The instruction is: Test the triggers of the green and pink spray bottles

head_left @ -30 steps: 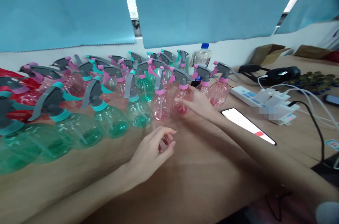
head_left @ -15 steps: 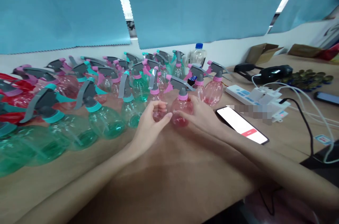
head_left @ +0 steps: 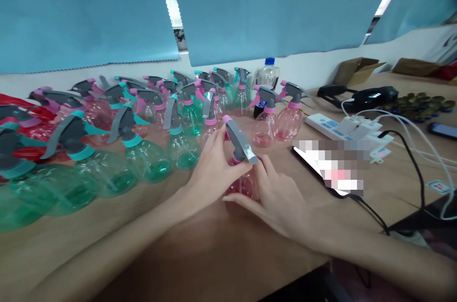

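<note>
A pink spray bottle (head_left: 244, 184) with a grey trigger head (head_left: 240, 140) and pink nozzle stands on the wooden table (head_left: 221, 254) near me. My left hand (head_left: 213, 169) wraps round its neck and left side. My right hand (head_left: 276, 195) cups its body from the right and front. Both hands hide most of the bottle.
Several green and pink spray bottles (head_left: 146, 159) crowd the table's left and back. Two pink ones (head_left: 287, 119) stand at centre back beside a clear water bottle (head_left: 267, 73). A phone (head_left: 328, 169), a white power strip (head_left: 342, 128) with cables and cardboard boxes (head_left: 357, 70) lie right.
Both hands closed on one pink spray bottle at the row's front and drew it toward me across the table. The head has tilted.
</note>
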`<control>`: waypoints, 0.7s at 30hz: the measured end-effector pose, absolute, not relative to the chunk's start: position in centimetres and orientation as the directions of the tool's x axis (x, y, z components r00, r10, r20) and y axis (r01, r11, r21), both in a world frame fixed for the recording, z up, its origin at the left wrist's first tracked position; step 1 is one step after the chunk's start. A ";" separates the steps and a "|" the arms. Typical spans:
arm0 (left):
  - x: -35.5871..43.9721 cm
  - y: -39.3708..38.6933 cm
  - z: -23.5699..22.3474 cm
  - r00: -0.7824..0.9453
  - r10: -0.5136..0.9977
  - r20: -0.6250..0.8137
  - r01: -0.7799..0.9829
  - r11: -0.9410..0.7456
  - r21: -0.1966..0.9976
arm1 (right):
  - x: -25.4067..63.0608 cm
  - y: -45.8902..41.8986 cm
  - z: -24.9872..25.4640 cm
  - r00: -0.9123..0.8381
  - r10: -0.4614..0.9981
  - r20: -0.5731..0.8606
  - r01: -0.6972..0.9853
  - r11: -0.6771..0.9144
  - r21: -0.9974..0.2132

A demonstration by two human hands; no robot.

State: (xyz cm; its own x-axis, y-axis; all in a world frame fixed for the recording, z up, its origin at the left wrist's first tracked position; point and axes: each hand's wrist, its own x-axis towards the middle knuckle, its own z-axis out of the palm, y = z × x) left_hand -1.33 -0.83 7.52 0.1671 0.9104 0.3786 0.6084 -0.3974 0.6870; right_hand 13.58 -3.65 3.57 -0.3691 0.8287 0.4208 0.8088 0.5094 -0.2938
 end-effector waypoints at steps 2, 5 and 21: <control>-1.6 -1.3 7.8 0.185 0.913 0.364 0.569 -0.402 0.718 | 13.4 -4.2 3.7 -0.405 0.821 0.402 0.770 0.543 -0.335; -2.1 -1.8 7.8 0.186 0.921 0.341 0.510 -0.387 0.768 | 12.9 -4.6 3.9 -0.461 0.820 0.339 0.721 0.569 -0.396; -7.1 -2.5 6.8 0.065 0.903 0.424 0.479 -0.401 0.781 | 12.1 -2.3 3.4 -0.664 0.649 0.372 0.361 0.713 -0.601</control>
State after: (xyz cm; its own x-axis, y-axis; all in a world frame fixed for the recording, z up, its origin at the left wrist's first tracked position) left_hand -7.12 -2.51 6.75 0.0650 0.9031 0.4244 0.4792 -0.4013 0.7806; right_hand 12.10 -2.26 3.42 -0.6637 0.6489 0.3721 0.3606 0.7133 -0.6009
